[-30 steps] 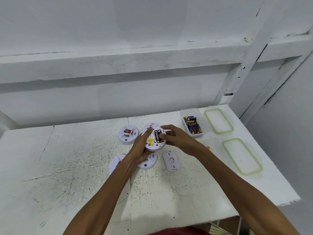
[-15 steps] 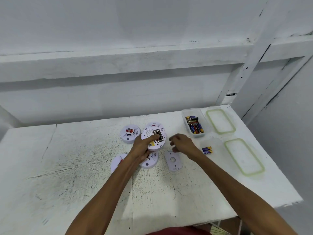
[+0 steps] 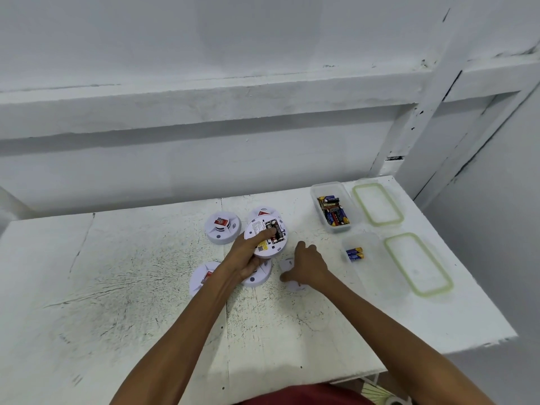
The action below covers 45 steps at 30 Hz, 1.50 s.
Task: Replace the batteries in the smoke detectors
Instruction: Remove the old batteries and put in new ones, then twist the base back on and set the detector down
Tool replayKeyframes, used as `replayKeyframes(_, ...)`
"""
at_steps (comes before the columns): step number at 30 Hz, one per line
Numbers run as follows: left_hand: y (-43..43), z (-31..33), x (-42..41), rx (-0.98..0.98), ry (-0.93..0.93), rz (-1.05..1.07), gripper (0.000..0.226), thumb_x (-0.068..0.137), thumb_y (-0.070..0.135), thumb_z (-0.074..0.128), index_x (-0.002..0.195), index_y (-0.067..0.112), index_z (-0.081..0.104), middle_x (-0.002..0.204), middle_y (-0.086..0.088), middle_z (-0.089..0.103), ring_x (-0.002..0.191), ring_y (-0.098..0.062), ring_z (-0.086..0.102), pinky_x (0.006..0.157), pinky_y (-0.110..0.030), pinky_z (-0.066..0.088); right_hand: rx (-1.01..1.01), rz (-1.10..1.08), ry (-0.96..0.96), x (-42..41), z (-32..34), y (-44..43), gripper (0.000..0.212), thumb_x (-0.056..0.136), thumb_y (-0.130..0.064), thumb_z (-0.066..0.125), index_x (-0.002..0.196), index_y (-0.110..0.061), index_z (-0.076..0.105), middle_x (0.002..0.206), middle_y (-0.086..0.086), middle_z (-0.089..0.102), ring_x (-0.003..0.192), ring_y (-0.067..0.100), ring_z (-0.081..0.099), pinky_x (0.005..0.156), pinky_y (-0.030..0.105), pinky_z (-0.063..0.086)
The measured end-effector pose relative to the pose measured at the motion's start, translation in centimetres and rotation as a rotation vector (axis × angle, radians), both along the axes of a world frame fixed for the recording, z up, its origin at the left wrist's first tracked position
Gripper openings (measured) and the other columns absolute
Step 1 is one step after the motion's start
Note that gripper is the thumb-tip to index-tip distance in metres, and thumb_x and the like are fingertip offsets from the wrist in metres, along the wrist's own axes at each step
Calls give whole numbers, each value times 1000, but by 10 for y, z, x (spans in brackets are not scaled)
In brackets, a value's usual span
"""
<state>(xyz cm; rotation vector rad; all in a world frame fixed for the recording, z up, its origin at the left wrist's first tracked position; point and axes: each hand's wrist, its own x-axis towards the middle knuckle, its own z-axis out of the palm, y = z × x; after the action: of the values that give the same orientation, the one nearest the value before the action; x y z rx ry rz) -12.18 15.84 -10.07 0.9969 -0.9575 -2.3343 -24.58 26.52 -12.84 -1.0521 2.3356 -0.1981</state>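
Gripped the upturned smoke detector point(image 3: 257, 229) in the left hand point(image 3: 245, 258) just above the counter point(image 3: 117, 287), thumb on its exposed batteries point(image 3: 279, 235), and clasped the loose back plate point(image 3: 287, 263) with the right hand point(image 3: 306, 266) — likely risked a cell springing out, or a crooked, unlatched plate, on lifting that thumb early.

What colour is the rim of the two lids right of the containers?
Pale green, on the far lid and the near lid; the head view shows it.
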Motion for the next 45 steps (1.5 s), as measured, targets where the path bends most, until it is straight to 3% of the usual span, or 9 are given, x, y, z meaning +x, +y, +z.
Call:
replayKeyframes(3, -1, 4, 1, 64, 45, 21, 48, 84, 17, 74, 129, 4, 64, 117, -21, 73, 94, -28, 76, 68, -37, 64, -33, -40, -67, -5, 0, 0, 85, 59, -46, 91, 117, -4, 45, 115, 15, 51, 109, 28, 53, 73, 28, 39)
replayKeyframes(7, -3, 6, 6, 178, 89, 13, 38, 98, 28, 61, 129, 7, 63, 118, -19, 73, 97, -28, 75, 73, -41, 64, -99, -30, -152, -17, 3, 4, 46, 65, -31, 90, 89, -2, 63, 92, 11, 66, 90, 26, 64, 59, 25, 41)
replayKeyframes(10, -6, 6, 9, 210, 98, -3, 43, 100, 38, 54, 130, 8, 63, 122, -21, 71, 103, -33, 71, 73, -44, 63, -157, -81, -230, -28, 8, 6, 37, 77, -21, 82, 108, -8, 68, 110, 10, 69, 98, 24, 65, 74, 30, 52)
replayKeyframes(18, -3, 6, 5, 249, 134, -3, 41, 102, 33, 40, 122, 7, 65, 116, -20, 73, 108, -36, 65, 82, -49, 60, -674, -492, -347, -45, 41, -5, 27, 94, -12, 61, 122, -11, 63, 107, 7, 72, 84, 10, 66, 71, 23, 53)
replayKeyframes(23, 0, 8, 1, 301, 183, 27, 44, 97, 31, 39, 121, 7, 68, 119, -22, 71, 107, -38, 64, 88, -53, 56, -831, -799, -724, -41, 50, -17, 26, 90, -14, 66, 116, -11, 69, 110, 7, 69, 103, 27, 66, 83, 47, 59)
replayKeyframes(27, 0, 6, 1, 324, 213, 67, 45, 97, 33, 40, 119, 5, 67, 119, -23, 70, 108, -39, 63, 96, -57, 50, -854, -814, -817, -32, 50, -18, 29, 88, -12, 70, 116, -9, 70, 113, 11, 69, 105, 29, 66, 70, 38, 62)
replayKeyframes(32, 1, 6, 0, 315, 223, 118, 46, 99, 34, 37, 117, 4, 68, 117, -22, 71, 104, -40, 63, 82, -53, 58, -854, -767, -819, -9, 45, -15, 23, 88, -12, 72, 110, -8, 69, 108, 11, 71, 94, 20, 69, 67, 28, 60)
replayKeyframes(40, 9, 3, -4, 347, 318, 216, 49, 91, 29, 43, 127, 1, 63, 139, -25, 59, 119, -40, 57, 113, -53, 37, -896, -724, -800, 15, 33, -18, 16, 89, -26, 72, 104, -25, 70, 106, -1, 72, 100, 19, 69, 79, 46, 62)
replayKeyframes(45, 14, 2, -7, 323, 326, 232, 59, 80, 27, 51, 132, 0, 60, 143, -26, 55, 125, -40, 53, 117, -53, 34, -925, -766, -819, 20, 31, -22, 14, 88, -28, 73, 102, -30, 69, 107, -2, 73, 98, 19, 70, 84, 50, 60)
